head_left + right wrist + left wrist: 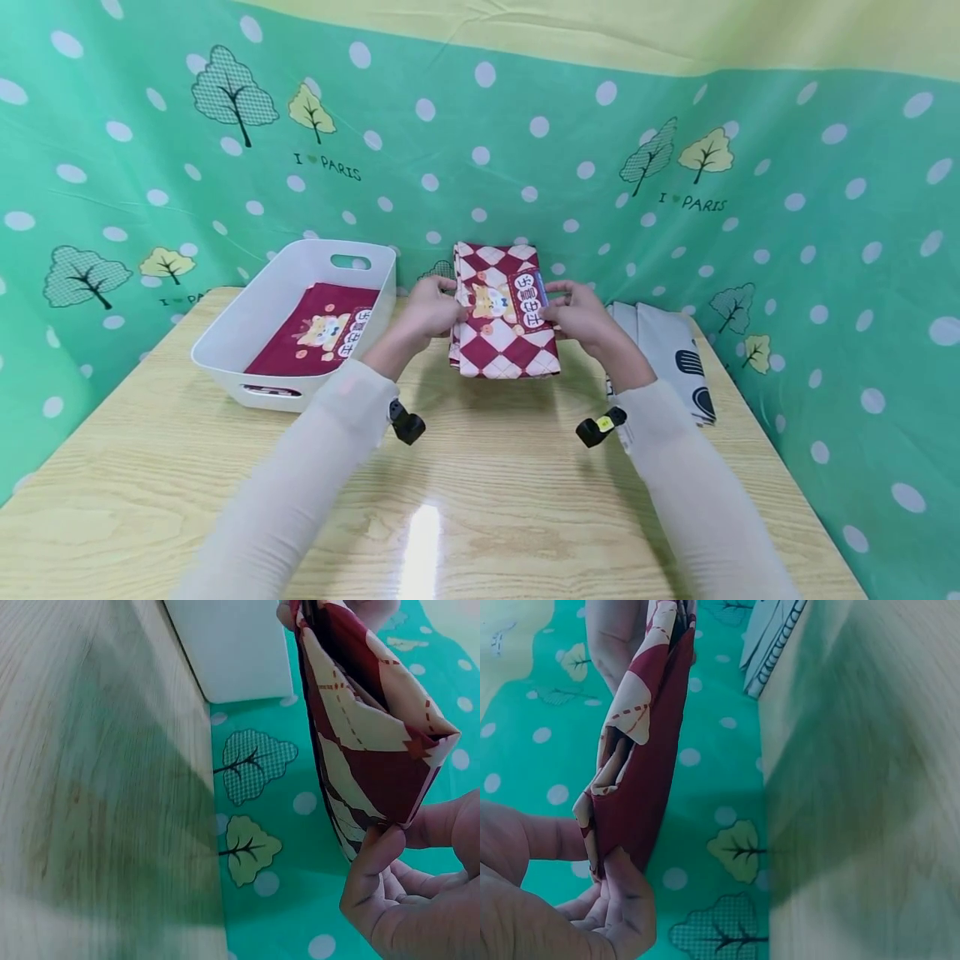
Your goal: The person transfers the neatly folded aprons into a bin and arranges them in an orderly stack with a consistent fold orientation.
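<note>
A folded red and white diamond-patterned cloth (498, 346) with a cartoon animal print is held up above the table. My left hand (433, 310) pinches its left edge, and my right hand (581, 315) pinches the right edge. In the left wrist view the folded layers of the cloth (649, 765) show edge-on, with the left thumb and fingers (630, 900) on either side. Seen from the right wrist, the cloth (375, 772) has a gap between its layers, and the right fingers (375, 862) grip a lower corner.
At the left stands a white bin (225, 346) with handle holes, holding a folded dark red cloth (288, 342) with a similar print. A folded grey cloth (660, 342) with dark shapes lies by the right forearm. Behind the wooden table (487, 500) hangs a green dotted curtain (480, 108).
</note>
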`<state>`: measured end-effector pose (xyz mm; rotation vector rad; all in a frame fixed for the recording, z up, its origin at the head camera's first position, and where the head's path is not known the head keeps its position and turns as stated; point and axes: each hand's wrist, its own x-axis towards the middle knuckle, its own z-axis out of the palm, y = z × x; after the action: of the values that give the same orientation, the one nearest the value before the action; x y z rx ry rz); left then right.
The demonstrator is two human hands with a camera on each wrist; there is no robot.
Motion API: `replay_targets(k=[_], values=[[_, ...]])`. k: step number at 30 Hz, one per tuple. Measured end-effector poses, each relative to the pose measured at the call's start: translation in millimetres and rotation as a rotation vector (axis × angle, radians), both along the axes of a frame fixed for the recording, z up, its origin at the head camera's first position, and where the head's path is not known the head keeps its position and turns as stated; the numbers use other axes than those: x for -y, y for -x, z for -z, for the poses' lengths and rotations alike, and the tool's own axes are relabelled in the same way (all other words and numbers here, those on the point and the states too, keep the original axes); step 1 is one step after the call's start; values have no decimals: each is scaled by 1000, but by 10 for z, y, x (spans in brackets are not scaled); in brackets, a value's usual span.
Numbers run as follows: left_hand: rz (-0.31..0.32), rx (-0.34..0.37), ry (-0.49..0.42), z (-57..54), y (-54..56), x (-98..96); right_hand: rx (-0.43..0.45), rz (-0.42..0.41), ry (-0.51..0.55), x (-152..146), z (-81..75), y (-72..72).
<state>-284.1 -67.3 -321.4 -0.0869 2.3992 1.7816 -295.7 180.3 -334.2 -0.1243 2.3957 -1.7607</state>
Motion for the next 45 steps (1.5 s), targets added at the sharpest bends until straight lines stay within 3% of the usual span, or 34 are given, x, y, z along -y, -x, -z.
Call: replay_targets(k=[9,24,32,37,45], values=[[13,-16,36,-201,-44,279,-35,-9,23,274,-162,-30],[-20,0,151,-302,-110,936,-36,-6,95,956,-239,-41],[-30,-51,219,-321,-179,1242,-41,-37,136,1296,-194,-24],[-41,-47,232,-303,-209,1415,-58,-44,120,1487,-182,-54],[-92,-49,312,-277,-170,1764,-58,-13,162,1858,-133,-48]])
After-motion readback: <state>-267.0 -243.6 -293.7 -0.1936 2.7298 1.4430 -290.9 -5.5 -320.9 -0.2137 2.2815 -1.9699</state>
